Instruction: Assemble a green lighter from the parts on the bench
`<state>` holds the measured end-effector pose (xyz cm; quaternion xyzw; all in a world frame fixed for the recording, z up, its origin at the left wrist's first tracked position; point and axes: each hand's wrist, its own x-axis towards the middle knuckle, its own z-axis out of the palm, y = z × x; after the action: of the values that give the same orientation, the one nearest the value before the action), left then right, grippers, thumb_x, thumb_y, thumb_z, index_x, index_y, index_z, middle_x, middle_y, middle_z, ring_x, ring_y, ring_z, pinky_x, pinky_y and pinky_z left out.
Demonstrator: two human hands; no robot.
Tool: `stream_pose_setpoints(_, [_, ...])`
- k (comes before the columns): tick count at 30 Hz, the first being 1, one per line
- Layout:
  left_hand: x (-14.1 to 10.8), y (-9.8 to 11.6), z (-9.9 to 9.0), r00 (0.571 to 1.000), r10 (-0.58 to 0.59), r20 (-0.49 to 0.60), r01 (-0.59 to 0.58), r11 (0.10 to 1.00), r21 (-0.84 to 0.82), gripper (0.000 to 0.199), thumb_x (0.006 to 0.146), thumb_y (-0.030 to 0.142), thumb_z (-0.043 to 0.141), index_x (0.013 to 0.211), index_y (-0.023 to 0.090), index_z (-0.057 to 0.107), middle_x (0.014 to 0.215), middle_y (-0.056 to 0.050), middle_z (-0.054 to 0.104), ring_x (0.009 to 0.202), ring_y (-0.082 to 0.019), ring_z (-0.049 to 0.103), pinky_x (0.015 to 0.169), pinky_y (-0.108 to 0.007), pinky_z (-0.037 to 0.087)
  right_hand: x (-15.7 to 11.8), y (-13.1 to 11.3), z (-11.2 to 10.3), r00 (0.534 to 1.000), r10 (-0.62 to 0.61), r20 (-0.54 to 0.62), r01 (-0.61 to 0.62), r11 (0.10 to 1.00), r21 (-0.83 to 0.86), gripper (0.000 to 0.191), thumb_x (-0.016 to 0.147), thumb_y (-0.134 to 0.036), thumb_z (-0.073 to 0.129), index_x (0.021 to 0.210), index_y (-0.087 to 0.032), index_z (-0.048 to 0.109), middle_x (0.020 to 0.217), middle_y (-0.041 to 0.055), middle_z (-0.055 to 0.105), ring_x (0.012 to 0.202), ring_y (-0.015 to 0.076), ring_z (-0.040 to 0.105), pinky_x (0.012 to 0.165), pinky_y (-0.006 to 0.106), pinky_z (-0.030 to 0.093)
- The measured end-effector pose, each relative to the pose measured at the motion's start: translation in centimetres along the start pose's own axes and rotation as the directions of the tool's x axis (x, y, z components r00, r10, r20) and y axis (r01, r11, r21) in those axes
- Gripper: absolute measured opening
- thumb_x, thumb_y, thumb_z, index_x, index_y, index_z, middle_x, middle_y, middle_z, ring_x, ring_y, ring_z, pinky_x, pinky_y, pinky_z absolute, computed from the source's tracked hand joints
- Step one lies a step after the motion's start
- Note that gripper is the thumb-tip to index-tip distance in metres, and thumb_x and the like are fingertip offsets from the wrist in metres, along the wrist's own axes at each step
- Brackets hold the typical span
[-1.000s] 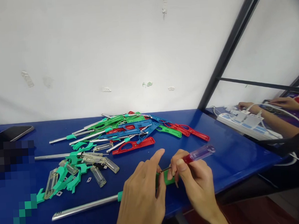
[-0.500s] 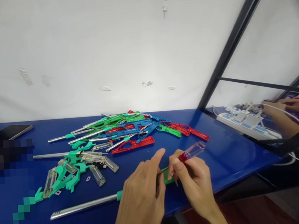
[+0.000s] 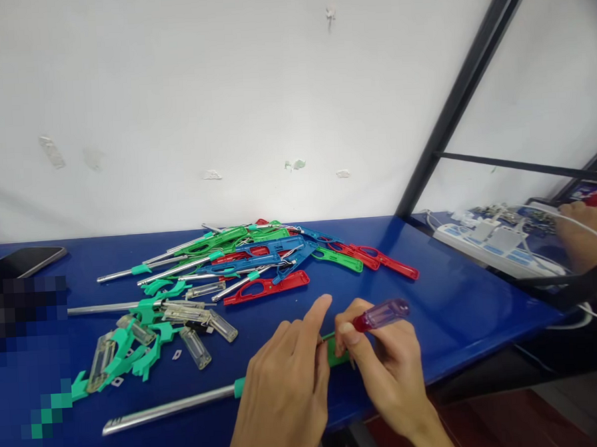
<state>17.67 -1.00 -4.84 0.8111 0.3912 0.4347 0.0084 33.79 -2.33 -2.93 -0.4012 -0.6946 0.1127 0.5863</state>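
My left hand (image 3: 284, 391) is closed around a green lighter (image 3: 338, 352) with a long metal tube (image 3: 173, 409) that points left. In my right hand (image 3: 386, 359) is a screwdriver with a clear purple-red handle (image 3: 386, 313); its shaft lies toward the lighter's green body, and the tip is hidden by my fingers. Beyond my hands lies a pile of lighters with green, blue and red (image 3: 266, 287) shells. Teal plastic parts (image 3: 150, 355) and clear fuel tanks (image 3: 196, 349) are scattered to the left.
The blue table (image 3: 463, 308) runs along a white wall. A dark phone (image 3: 23, 264) lies at the far left. At the right stand a black metal frame (image 3: 464, 91) and a white power strip (image 3: 500, 249) with cables; another person's hand (image 3: 586, 225) is behind them.
The screwdriver's handle has tipped lower, toward level, in my right hand. My left hand has hardly moved. The other person's hand has shifted right.
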Motion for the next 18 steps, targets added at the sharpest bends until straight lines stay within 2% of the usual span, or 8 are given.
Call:
stream_pose_setpoints(6, [-0.3, 0.0, 0.0, 0.999, 0.024, 0.021, -0.023, 0.999, -0.036, 0.048, 0.112, 0.018, 0.049, 0.158, 0.032, 0.043, 0.099, 0.002, 0.078, 0.078, -0.019, 0.078, 0.067, -0.029, 0.063, 0.0, 0.1, -0.1, 0.998, 0.046, -0.042, -0.044, 0.998, 0.036, 0.038, 0.108, -0.02, 0.061, 0.071, -0.023, 0.062, 0.065, -0.0056, 0.065, 0.058, 0.0097, 0.062, 0.058, 0.022, 0.049])
stream_pose_setpoints(10, [0.2, 0.3, 0.7, 0.998, 0.067, 0.009, -0.067, 0.996, -0.062, 0.049, 0.112, 0.017, 0.049, 0.159, 0.03, 0.043, 0.099, 0.001, 0.078, 0.08, -0.02, 0.077, 0.071, -0.031, 0.063, 0.6, 0.0, -1.2, 0.995, 0.004, -0.102, -0.009, 0.999, -0.051, 0.027, 0.103, -0.02, 0.07, 0.077, -0.024, 0.073, 0.078, -0.0028, 0.072, 0.068, 0.0122, 0.067, 0.064, 0.022, 0.053])
stream_pose_setpoints(12, [0.9, 0.6, 1.2, 0.996, 0.09, -0.01, -0.09, 0.993, -0.073, 0.046, 0.113, 0.016, 0.047, 0.157, 0.028, 0.044, 0.1, 0.0, 0.079, 0.079, -0.021, 0.076, 0.069, -0.032, 0.062, 1.0, 0.0, -2.0, 0.997, -0.021, -0.078, 0.015, 0.997, -0.081, 0.021, 0.1, -0.018, 0.075, 0.08, -0.025, 0.077, 0.083, -0.0021, 0.075, 0.072, 0.0135, 0.069, 0.067, 0.022, 0.055])
stream_pose_setpoints(14, [1.7, 1.0, 1.6, 0.994, 0.109, -0.02, -0.11, 0.991, -0.077, 0.043, 0.113, 0.015, 0.045, 0.155, 0.028, 0.046, 0.097, 0.0, 0.079, 0.075, -0.022, 0.075, 0.067, -0.033, 0.061, 1.2, -0.1, -2.7, 0.997, -0.024, -0.067, 0.019, 0.996, -0.084, 0.02, 0.099, -0.015, 0.076, 0.082, -0.026, 0.079, 0.079, -0.0036, 0.076, 0.068, 0.013, 0.068, 0.064, 0.022, 0.054])
stream_pose_setpoints(18, [2.6, 1.4, 1.9, 0.992, 0.123, 0.025, -0.121, 0.99, -0.078, 0.048, 0.11, 0.009, 0.044, 0.154, 0.029, 0.046, 0.094, 0.003, 0.079, 0.07, -0.021, 0.072, 0.064, -0.032, 0.059, 1.4, 0.4, -3.3, 0.992, -0.006, -0.129, -0.003, 0.998, -0.067, 0.02, 0.096, -0.012, 0.077, 0.083, -0.027, 0.081, 0.077, -0.0048, 0.077, 0.062, 0.0123, 0.065, 0.059, 0.021, 0.053])
